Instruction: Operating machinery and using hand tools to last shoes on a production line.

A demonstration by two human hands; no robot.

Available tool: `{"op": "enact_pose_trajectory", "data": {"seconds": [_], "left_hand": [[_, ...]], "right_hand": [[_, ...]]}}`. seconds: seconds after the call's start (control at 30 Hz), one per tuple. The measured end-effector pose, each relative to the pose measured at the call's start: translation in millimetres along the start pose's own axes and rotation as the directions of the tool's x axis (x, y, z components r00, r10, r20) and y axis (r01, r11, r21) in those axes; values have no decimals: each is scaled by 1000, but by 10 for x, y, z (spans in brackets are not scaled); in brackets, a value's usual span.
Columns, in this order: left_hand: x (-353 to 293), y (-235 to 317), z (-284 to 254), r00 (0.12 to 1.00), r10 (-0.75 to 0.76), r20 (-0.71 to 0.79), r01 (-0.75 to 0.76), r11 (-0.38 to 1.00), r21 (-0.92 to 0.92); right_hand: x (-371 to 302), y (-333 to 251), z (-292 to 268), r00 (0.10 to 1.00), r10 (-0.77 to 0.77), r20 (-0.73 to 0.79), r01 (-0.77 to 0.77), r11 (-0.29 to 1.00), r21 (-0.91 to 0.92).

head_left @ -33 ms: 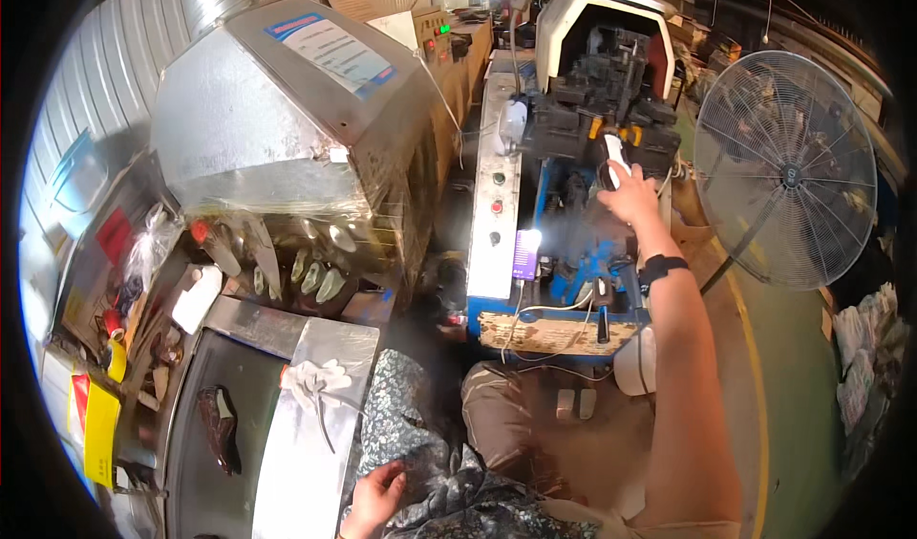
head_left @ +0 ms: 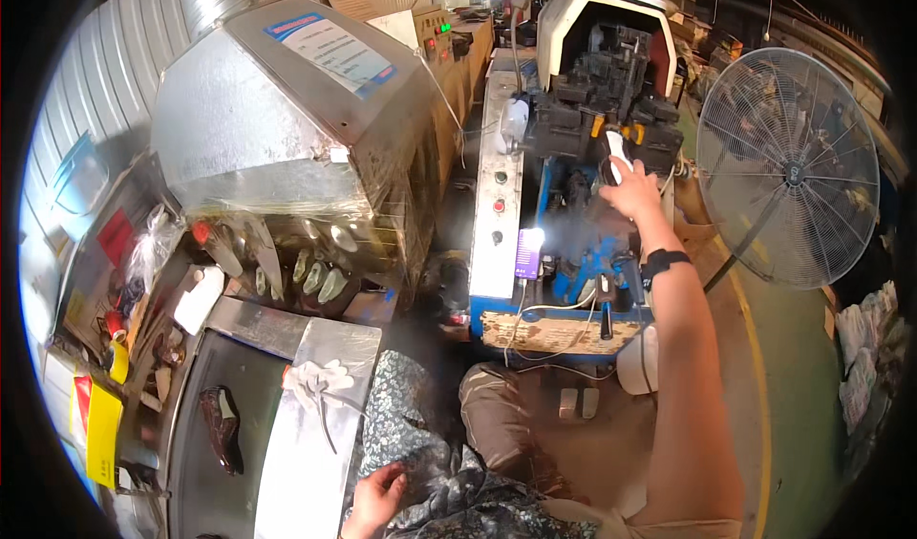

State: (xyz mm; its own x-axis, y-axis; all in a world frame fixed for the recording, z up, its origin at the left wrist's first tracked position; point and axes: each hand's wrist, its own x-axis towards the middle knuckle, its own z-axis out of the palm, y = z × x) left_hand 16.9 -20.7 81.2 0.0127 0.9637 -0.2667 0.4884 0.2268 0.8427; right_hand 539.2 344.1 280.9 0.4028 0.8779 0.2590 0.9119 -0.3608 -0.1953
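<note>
My right hand (head_left: 632,191) reaches forward into the blue and black machine (head_left: 597,90). Its fingers close round the near end of a shoe (head_left: 618,153) with a white underside and a dark side, which sits between yellow-tipped jaws; the far end is hidden among them. My left hand (head_left: 375,501) rests by the dark floral cloth (head_left: 396,400) over my lap, fingers loosely bent and nothing visible in it. Left of it, a dark brown shoe (head_left: 222,429) lies on a dark belt (head_left: 201,486). White gloves (head_left: 320,386) lie on the pale metal ledge (head_left: 306,463) beside the belt.
A large metal hood (head_left: 277,109) stands at the left, with several shoe shapes under it. At the right is a big round fan (head_left: 788,168). Push buttons line the white panel (head_left: 497,185). Foot pedals (head_left: 578,403) and loose cables lie below the machine.
</note>
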Motion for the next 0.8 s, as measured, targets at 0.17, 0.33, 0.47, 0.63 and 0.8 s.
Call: {"op": "enact_pose_trajectory", "data": {"seconds": [0.17,0.33,0.47,0.63,0.8], "left_hand": [[-20,-25,-8,996,-81,-36,84,989,121],[18,6,-1,999,-30,-27,33,988,150],[26,-41,-90,999,40,16,-41,997,72],[77,-654,-712,943,239,-231,-152,928,340],[103,-1806,-2180,689,223,-689,446,619,647]], "right_hand": [[210,-30,-61,1000,18,22,-19,999,39],[209,-43,-142,999,32,-6,-32,999,2],[219,-67,-248,999,29,15,-29,1000,3],[257,-92,-300,1000,16,-21,-15,1000,13],[88,-234,-238,990,-30,-137,23,998,-53]]}}
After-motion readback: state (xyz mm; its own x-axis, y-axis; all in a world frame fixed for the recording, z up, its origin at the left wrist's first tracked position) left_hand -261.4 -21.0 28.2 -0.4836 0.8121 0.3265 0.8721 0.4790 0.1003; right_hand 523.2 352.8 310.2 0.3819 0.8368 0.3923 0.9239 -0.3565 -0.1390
